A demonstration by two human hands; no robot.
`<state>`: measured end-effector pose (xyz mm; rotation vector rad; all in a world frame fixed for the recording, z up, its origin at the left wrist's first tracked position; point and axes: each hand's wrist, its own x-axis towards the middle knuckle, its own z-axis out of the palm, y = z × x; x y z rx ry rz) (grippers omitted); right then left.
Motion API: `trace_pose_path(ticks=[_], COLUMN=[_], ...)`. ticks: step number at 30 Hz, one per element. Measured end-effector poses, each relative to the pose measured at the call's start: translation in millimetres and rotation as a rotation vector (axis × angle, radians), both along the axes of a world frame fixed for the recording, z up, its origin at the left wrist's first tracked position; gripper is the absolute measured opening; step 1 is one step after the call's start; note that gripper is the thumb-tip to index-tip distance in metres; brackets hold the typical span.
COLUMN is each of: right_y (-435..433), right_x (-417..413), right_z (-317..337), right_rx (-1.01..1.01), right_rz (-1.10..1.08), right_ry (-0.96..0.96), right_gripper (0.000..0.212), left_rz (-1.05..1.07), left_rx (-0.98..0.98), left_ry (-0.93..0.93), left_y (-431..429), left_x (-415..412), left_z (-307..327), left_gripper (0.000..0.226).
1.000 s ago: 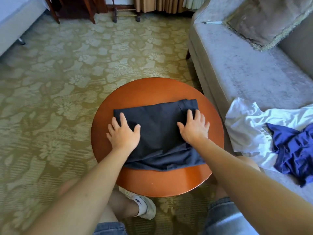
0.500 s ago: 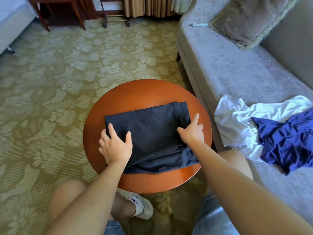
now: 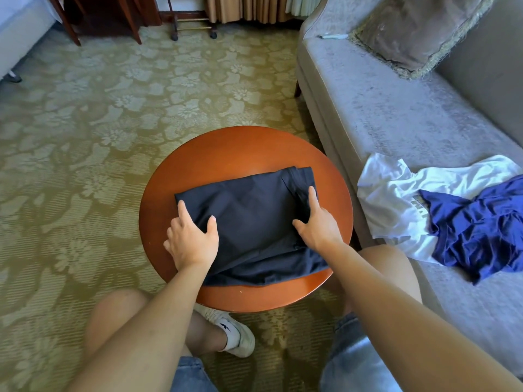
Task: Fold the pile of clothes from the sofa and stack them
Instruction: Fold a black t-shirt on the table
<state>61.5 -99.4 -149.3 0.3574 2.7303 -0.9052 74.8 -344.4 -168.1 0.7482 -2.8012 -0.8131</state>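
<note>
A dark navy folded garment (image 3: pixel 254 222) lies on a round wooden table (image 3: pixel 226 154) in front of me. My left hand (image 3: pixel 192 241) is at its left edge, thumb and index finger on top, the other fingers curled over the side. At the right edge, my right hand (image 3: pixel 317 227) holds it the same way, index finger stretched along the hem. On the grey sofa (image 3: pixel 382 108) to the right lie a crumpled white garment (image 3: pixel 390 199) and a crumpled blue garment (image 3: pixel 481 227), the blue one partly over the white.
A fringed cushion (image 3: pixel 418 26) and a small white object (image 3: pixel 332 36) sit at the sofa's far end. Patterned carpet (image 3: pixel 113 108) spreads left of the table. Dark wooden furniture legs (image 3: pixel 99 21) and a wheeled rack (image 3: pixel 192 24) stand at the back. My knees are under the table's near edge.
Both hands went from lying flat on the garment to its left and right edges, with fingers curled over the sides. The view shifted slightly.
</note>
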Motion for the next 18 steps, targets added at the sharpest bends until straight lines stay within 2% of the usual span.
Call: trace_pose_path(ticks=[10, 14, 18], right_y=[12.8, 17.7, 24.0], right_x=[3.9, -3.2, -7.4], right_z=[-8.0, -6.7, -2.6], right_rx=[-0.063, -0.331, -0.498], right_rz=[0.059, 0.035, 0.042], right_ry=[0.032, 0.017, -0.002], right_gripper=[0.089, 0.097, 0.089], left_rz=[-0.082, -0.125, -0.135], left_rx=[-0.010, -0.034, -0.019], left_ry=[0.042, 0.055, 0.068], left_y=[-3.2, -3.1, -1.5], left_x=[-9.2, -14.4, -18.9], left_z=[-3.1, -2.3, -0.9], left_gripper=[0.069, 0.068, 0.068])
